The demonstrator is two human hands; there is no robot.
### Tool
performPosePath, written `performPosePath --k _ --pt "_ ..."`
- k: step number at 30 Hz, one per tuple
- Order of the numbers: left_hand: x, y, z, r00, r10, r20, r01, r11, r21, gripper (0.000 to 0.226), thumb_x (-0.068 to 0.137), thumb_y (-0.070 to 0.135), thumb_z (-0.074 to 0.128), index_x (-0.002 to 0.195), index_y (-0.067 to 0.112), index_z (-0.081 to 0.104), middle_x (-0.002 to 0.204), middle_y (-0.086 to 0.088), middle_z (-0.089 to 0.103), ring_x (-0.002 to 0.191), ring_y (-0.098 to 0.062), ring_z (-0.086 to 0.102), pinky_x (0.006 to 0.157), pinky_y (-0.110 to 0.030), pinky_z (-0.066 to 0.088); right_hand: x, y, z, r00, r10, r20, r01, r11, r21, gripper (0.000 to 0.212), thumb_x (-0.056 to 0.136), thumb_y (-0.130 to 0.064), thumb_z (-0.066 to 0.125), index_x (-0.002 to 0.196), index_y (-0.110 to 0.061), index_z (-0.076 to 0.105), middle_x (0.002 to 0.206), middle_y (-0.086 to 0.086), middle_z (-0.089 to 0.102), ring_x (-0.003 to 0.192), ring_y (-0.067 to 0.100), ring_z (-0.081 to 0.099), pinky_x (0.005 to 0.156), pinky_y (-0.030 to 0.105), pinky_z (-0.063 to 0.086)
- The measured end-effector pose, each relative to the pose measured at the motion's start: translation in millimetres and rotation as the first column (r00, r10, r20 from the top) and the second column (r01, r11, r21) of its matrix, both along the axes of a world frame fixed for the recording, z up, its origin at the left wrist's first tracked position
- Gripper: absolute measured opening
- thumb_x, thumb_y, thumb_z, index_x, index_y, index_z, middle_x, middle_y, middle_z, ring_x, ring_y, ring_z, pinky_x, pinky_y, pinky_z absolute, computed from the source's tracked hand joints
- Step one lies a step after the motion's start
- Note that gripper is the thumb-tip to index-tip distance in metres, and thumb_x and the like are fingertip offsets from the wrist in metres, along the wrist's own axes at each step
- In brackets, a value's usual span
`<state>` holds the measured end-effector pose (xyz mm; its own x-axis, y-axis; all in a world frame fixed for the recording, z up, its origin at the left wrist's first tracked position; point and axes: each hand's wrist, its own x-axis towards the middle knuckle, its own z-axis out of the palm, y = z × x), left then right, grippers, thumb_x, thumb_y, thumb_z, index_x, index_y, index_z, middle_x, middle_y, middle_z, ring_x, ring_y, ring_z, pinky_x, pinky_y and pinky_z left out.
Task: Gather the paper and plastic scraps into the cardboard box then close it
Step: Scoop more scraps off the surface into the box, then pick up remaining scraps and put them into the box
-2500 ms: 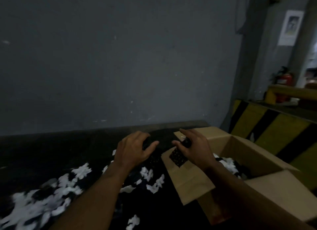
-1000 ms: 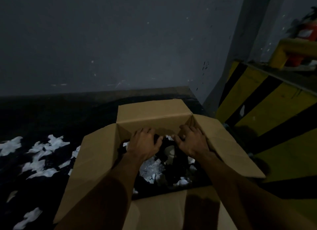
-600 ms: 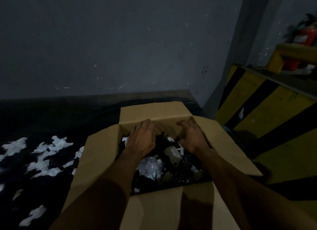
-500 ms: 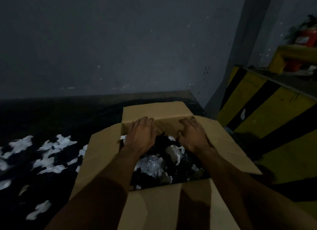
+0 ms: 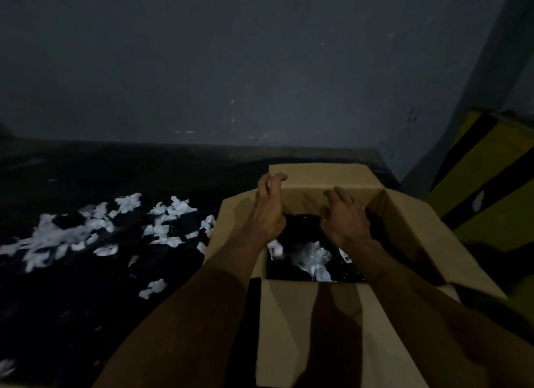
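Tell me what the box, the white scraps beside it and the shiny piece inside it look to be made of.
Cardboard box: plain brown cardboard, matt, with creased fold lines at its flaps.
White scraps: probably torn paper, matt, ragged-edged; the dim light leaves it open.
Shiny piece: likely thin clear plastic, crinkled, catching glints.

One cardboard box [image 5: 318,175], lower right. Two hands: left hand [image 5: 267,214], right hand [image 5: 345,223]. Loose white scraps [image 5: 72,237]: dozens, uncountable.
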<state>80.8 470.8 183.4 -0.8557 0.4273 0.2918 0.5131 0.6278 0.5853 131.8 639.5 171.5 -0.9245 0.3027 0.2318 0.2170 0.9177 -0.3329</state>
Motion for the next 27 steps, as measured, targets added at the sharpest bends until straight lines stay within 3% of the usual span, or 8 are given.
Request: performPosePath --k 2,5,13,21,27 --pt "-2.4 -7.9 0.4 0.999 0.007 -0.05 -0.004 0.998 0.063 0.078 0.078 -0.012 0.056 0.141 0.021 0.025 0.149 -0.01 0.015 0.121 -0.032 0.044 0.085 -0.033 0.045 6.9 -3.5 0.4 1.0 -0.03 0.001 0.03 1.0 -0.007 0.047 0.096 -0.032 0.044 0.141 -0.016 0.039 0.154 0.009 0.028 0.136 0.035 0.031 0.108 0.055 0.03" --pt "-8.5 -33.0 6.2 0.989 0.049 -0.141 -0.035 0.994 0.102 0.049 0.093 0.012 0.054 0.138 0.014 0.035 0.144 -0.011 0.029 0.123 -0.028 0.043 0.096 -0.035 0.041 13.3 -16.7 4.7 0.997 -0.08 -0.018 0.08 0.997 0.001 0.045 0.096 -0.034 0.043 0.138 -0.015 0.042 0.151 0.01 0.034 0.133 0.036 0.034 0.107 0.055 0.032" --pt "-30.4 -185.6 9.8 0.955 0.163 -0.249 -0.199 0.972 -0.124 0.048 0.095 0.041 0.046 0.134 0.014 0.046 0.137 -0.011 0.044 0.124 -0.027 0.044 0.102 -0.042 0.041 -23.4 -154.1 25.0 0.996 -0.007 -0.093 0.004 1.0 -0.029 0.048 0.097 -0.042 0.039 0.137 -0.015 0.041 0.145 0.012 0.04 0.125 0.035 0.042 0.101 0.048 0.039" --pt "-44.4 -360.6 -18.0 0.901 0.333 -0.277 -0.39 0.902 -0.186 0.041 0.091 0.04 0.052 0.118 0.009 0.057 0.118 -0.016 0.058 0.11 -0.034 0.053 0.092 -0.042 0.045 -71.0 -325.0 13.9 0.985 0.16 -0.062 -0.163 0.986 -0.045 0.052 0.096 -0.047 0.042 0.139 -0.018 0.041 0.144 0.012 0.04 0.127 0.036 0.039 0.101 0.046 0.037" --pt "-55.2 -410.9 -49.8 0.905 0.355 -0.233 -0.405 0.886 -0.224 0.037 0.092 0.038 0.049 0.114 0.009 0.057 0.112 -0.016 0.06 0.104 -0.032 0.055 0.086 -0.042 0.047 -92.8 -370.6 -24.2 0.987 0.16 0.024 -0.158 0.985 -0.068 0.05 0.094 -0.046 0.043 0.137 -0.019 0.044 0.142 0.012 0.042 0.125 0.037 0.04 0.101 0.047 0.039"
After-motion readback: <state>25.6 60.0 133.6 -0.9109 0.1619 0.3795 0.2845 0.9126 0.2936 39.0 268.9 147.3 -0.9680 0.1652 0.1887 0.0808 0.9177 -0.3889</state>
